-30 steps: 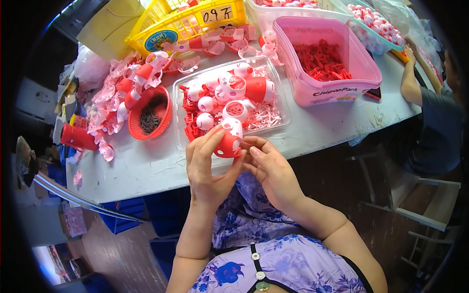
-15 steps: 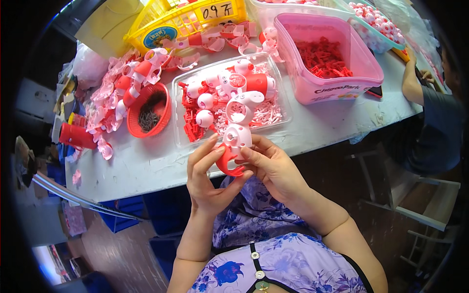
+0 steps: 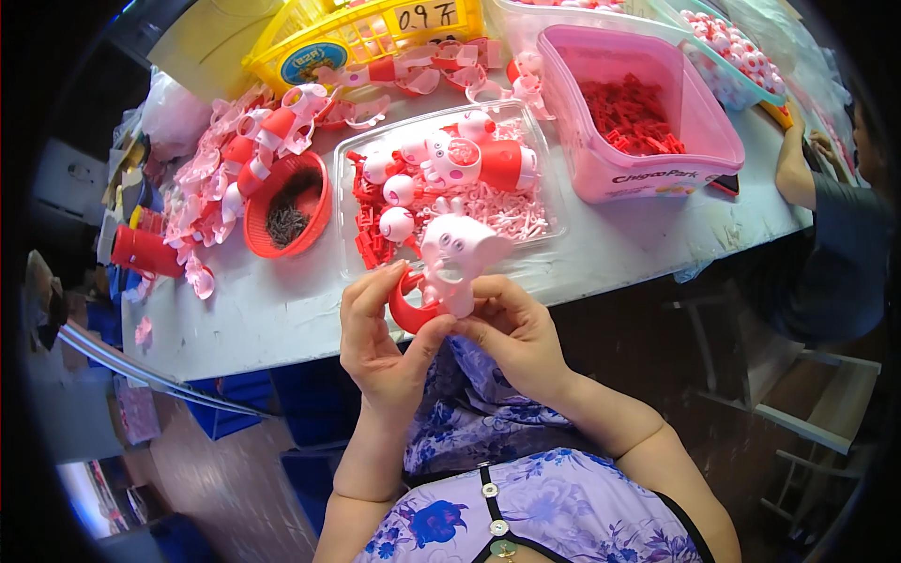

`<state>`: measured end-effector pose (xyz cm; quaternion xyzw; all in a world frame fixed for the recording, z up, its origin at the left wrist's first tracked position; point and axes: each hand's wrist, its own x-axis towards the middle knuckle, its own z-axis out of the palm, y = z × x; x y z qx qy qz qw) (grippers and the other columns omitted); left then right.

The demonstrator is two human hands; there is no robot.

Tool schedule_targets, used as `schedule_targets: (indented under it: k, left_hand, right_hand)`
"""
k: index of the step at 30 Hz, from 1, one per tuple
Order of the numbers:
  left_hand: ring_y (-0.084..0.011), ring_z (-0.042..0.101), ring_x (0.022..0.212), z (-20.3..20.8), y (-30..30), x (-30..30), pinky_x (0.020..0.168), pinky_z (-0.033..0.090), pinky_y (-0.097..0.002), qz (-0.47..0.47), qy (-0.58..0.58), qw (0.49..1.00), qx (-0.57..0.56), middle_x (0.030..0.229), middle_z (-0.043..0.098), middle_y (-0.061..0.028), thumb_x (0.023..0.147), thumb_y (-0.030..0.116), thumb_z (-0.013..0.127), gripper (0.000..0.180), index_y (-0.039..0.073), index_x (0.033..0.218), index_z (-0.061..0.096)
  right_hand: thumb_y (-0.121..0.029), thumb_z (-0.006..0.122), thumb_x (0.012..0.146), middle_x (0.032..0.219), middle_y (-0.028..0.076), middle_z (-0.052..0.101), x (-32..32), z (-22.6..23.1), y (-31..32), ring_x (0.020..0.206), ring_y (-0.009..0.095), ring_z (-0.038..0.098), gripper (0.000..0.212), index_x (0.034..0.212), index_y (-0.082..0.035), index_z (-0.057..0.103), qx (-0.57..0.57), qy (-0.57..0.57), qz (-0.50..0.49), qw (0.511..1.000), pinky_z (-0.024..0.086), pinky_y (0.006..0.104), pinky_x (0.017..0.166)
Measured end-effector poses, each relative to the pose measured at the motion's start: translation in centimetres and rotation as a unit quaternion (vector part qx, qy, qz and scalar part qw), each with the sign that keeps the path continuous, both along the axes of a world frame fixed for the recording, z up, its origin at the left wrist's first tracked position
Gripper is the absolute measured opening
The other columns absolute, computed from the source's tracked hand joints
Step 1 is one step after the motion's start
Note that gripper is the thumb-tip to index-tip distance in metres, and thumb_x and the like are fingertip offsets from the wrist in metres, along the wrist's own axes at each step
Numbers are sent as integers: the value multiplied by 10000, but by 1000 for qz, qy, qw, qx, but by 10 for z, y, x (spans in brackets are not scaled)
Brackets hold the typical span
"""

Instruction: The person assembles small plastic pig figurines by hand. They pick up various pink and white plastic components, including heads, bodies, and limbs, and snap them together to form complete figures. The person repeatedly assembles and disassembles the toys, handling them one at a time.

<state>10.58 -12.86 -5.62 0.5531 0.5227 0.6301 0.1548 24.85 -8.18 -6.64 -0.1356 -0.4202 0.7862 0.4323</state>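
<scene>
The pale pink, hollow plastic animal figure (image 3: 455,246) is now turning its eyes upward, seemingly bringing its outer side against the curved red plastic shell (image 3: 406,312). Earlier, its hollow side was showing. The left hand (image 3: 380,324) is pinching the shell, the right hand (image 3: 514,333) is gripping the figure's lower body, fingers closing around both above the white bench's (image 3: 263,324) near edge.

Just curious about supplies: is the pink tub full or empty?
The pink tub is partly filled: red pieces lie inside, well below its rim.
</scene>
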Motion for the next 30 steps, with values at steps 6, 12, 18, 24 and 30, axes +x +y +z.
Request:
schedule_targets:
  k: [6,12,18,24,30]
  left_hand:
    - [-220,549,1042,-2,-13,3,894,478,-327,48,58,997,10,1145,509,-130,684,96,822,599,-14,1205,549]
    - [-261,545,1074,4,-23,3,871,505,-338,47,147,988,-5,1212,466,-143,712,104,797,645,-7,1281,515]
    - [-279,539,1083,20,-25,7,868,500,-336,42,204,978,-31,1213,472,-151,749,74,756,612,-12,1299,501]
    - [-226,534,1035,29,-34,7,839,486,-300,50,134,985,-98,1150,504,-139,789,70,725,583,-25,1311,484]
    - [-209,527,991,16,-34,9,871,450,-296,70,86,992,-63,1141,508,-140,815,124,711,577,-46,1312,473]
  right_hand:
    - [-108,553,940,1124,60,552,-1,2,0,1082,115,532,259,1168,16,543,-23,15,65,997,413,267,944]
    - [-152,573,937,1135,61,532,4,0,-8,1026,115,549,234,1094,22,589,-109,-25,70,991,429,261,909]
    - [-115,575,930,1142,78,503,-1,-9,-12,1023,129,551,191,1058,24,608,-95,1,18,995,443,263,890]
    - [-48,561,910,1094,129,585,-3,-1,-10,1002,182,577,189,1077,31,604,89,-130,-39,987,452,277,860]
    - [-25,559,899,1041,131,618,-5,8,-13,955,211,591,171,1048,32,623,155,-167,-46,973,464,289,822]
